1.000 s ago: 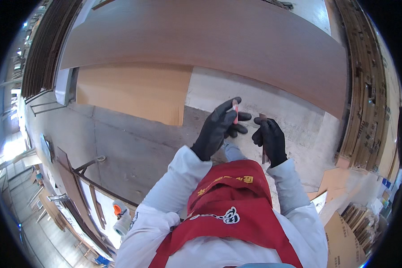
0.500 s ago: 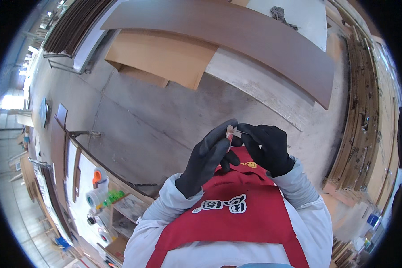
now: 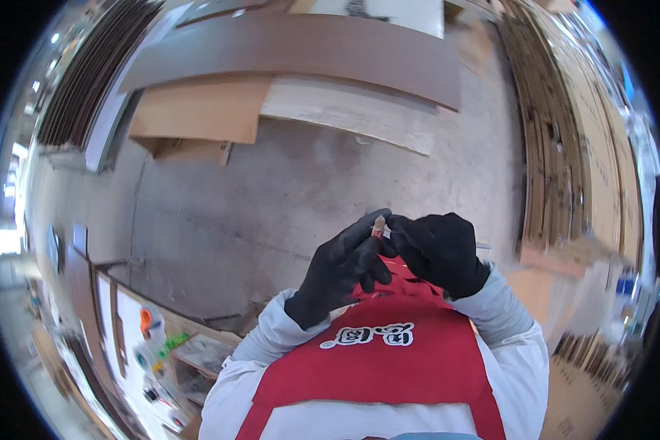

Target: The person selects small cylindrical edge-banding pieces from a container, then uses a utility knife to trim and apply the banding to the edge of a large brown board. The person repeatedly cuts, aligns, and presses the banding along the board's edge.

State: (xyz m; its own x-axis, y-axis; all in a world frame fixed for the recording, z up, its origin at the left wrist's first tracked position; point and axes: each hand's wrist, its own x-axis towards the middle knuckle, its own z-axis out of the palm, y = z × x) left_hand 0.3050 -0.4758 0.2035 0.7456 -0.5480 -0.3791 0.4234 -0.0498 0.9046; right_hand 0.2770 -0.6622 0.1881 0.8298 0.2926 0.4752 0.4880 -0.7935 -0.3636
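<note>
Where black-gloved hands meet, left hand (image 3: 341, 275) and right hand (image 3: 440, 253) — grips pinched together on small reddish cylinder (image 3: 378, 224); rough concrete floor (image 3: 271, 198)

Below you spreads a grey concrete floor (image 3: 271, 198). A long dark brown board (image 3: 301, 51) lies flat on it at the far side. Nearer to you rest a pale wood panel (image 3: 348, 117) and, left of it, a tan board (image 3: 198, 110), partly tucked under the dark one.
</note>
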